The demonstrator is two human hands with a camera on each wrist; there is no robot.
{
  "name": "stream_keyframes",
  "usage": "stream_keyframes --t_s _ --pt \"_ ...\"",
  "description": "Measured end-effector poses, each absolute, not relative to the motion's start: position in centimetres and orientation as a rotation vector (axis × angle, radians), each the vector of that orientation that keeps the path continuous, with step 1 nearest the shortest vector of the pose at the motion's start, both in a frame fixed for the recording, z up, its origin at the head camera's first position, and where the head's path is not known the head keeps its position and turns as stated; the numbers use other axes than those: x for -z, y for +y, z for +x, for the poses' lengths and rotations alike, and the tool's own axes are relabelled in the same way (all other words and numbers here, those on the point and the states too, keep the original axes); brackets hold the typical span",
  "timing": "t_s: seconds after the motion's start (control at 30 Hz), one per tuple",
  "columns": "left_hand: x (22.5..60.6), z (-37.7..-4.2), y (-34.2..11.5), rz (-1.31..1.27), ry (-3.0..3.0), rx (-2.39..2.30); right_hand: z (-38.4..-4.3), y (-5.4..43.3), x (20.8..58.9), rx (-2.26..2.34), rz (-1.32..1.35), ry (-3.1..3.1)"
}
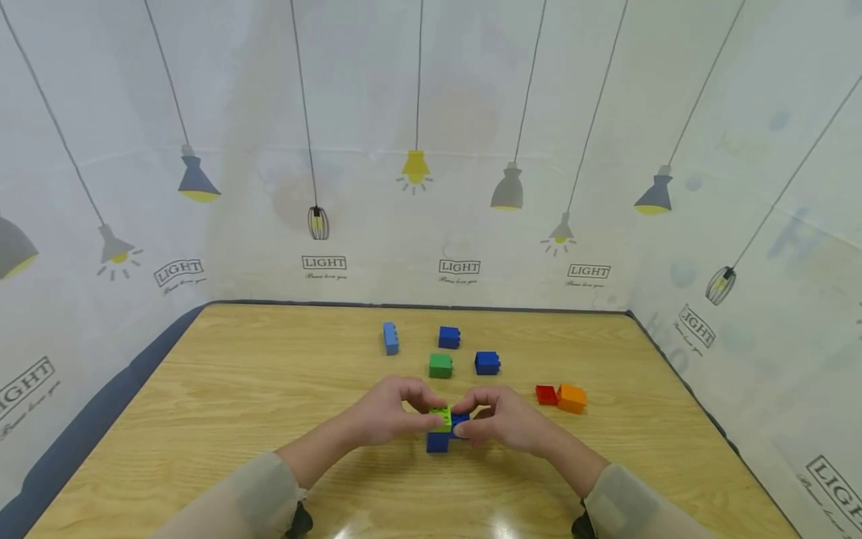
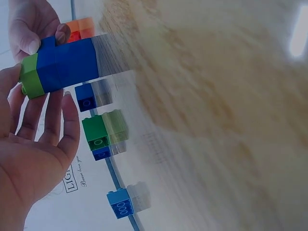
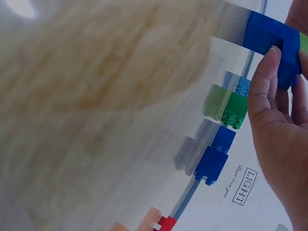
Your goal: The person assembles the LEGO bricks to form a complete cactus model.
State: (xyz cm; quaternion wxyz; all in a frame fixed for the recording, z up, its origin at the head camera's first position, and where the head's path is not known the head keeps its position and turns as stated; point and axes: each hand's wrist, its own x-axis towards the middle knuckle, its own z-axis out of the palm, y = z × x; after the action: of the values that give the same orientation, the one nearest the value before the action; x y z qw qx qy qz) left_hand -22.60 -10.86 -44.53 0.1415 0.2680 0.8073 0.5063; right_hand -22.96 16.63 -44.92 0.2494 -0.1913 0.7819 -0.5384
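At the near middle of the table, a stack of toy building bricks stands between both hands. Its top is a lime green brick (image 1: 441, 421), above a blue block (image 1: 438, 443) at the base. A blue brick (image 1: 461, 424) juts out on the right, just below the lime green one. My left hand (image 1: 390, 412) pinches the lime green brick between thumb and fingers. With thumb and fingertips, my right hand (image 1: 509, 421) holds the jutting blue brick. The left wrist view shows the blue side (image 2: 72, 62) of the stack rising from the tabletop.
Beyond the hands lie a green brick (image 1: 441, 366), two blue bricks, one at the back (image 1: 449, 337) and one nearer (image 1: 487, 364), and a light blue brick (image 1: 390, 338). Off to the right sit a red brick (image 1: 546, 395) and an orange brick (image 1: 572, 399). A lamp-printed backdrop (image 1: 377, 112) surrounds the table.
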Motion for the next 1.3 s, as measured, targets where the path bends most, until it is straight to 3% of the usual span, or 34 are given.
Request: stream_keyframes --t_s 1.3 --pt "44.6 -23.7 -12.8 0.813 2.325 -1.399 -22.6 16.6 44.6 1.476 -0.497 2.123"
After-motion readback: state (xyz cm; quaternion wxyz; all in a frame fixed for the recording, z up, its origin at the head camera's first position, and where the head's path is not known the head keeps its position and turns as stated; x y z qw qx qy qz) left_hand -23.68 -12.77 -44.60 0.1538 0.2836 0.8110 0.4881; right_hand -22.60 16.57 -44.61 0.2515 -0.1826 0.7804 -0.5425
